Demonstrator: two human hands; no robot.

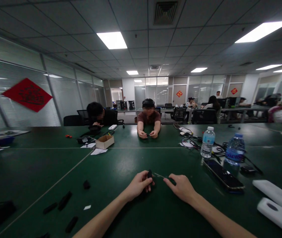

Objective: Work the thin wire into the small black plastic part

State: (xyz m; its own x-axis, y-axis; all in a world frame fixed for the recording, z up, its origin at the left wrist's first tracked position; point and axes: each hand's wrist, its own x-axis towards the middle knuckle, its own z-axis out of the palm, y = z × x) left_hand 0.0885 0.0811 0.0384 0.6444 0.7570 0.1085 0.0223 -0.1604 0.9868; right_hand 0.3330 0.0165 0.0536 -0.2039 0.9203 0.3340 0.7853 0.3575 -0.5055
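My left hand (139,185) is closed around a small black object (150,174) just above the green table (121,165). A thin pale strip or wire (158,175) runs from that object toward my right hand (180,187), whose thumb and forefinger pinch its other end. Both hands hover close together near the table's middle, a short way in front of me. What the black piece is cannot be made out.
Several small black parts (64,200) and a white scrap (87,207) lie at the left. A phone (223,174), two water bottles (207,142), cables (193,142) and white power banks (276,195) sit at the right. Across the table a person (148,123) handles something; a cardboard box (104,141) stands nearby.
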